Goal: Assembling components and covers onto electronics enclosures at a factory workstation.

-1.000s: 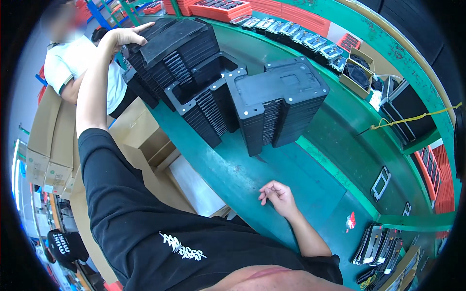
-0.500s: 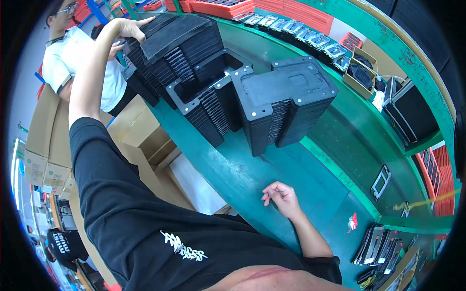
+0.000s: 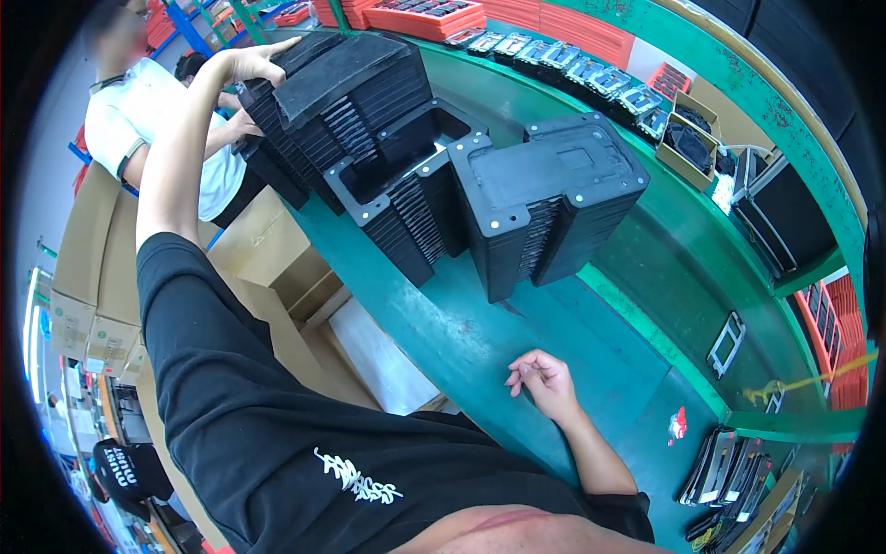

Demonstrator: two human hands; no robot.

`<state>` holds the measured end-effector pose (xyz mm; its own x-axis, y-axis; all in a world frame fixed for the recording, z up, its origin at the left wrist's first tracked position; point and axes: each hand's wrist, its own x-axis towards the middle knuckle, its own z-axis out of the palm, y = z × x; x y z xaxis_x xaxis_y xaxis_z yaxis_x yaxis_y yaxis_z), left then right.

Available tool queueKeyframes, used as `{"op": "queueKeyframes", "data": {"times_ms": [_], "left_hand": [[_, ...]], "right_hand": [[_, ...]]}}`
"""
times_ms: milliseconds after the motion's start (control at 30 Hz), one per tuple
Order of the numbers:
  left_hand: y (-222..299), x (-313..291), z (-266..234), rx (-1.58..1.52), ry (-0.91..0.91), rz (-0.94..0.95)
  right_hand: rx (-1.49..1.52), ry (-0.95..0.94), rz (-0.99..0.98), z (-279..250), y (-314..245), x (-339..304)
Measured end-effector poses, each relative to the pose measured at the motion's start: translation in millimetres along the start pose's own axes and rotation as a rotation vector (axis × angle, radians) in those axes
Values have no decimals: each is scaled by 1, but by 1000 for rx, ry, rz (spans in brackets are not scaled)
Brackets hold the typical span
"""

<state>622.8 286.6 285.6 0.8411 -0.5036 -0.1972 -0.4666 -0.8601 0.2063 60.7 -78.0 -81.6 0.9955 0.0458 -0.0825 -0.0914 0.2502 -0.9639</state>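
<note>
My left hand (image 3: 254,63) reaches far forward to the left, thumb and fingers spread against the top edge of a tall stack of black trays (image 3: 355,74). Part of that hand is hidden by its own wrist, and I see nothing gripped in it. Beside this stack stands a lower pile of black trays (image 3: 374,208) with a deep hollow in its top tray. To its right is another black tray stack (image 3: 554,175) with pale round dots at its corners. My right hand (image 3: 544,380) is at the green bench (image 3: 443,323), fingers loosely curled in, nothing visible in them.
A co-worker in a white shirt (image 3: 125,106) stands at the far left, a hand (image 3: 242,127) by the tray stacks. Cardboard boxes (image 3: 263,242) line the bench's left side. Metal frames (image 3: 558,57) stand along the back; flat dark parts (image 3: 715,466) lie at right.
The co-worker's hand has moved to the black trays at the far left. The whole view has shifted slightly. Both my hands keep nearly the same place and pose.
</note>
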Motion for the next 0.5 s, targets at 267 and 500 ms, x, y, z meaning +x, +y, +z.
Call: {"op": "queueKeyframes", "data": {"times_ms": [267, 500], "left_hand": [[7, -25, 2, -210, 87, -7], [15, -26, 16, -31, 237, 101]], "right_hand": [[64, 111, -55, 8, 4, 3], [32, 159, -81, 9, 1, 5]]}}
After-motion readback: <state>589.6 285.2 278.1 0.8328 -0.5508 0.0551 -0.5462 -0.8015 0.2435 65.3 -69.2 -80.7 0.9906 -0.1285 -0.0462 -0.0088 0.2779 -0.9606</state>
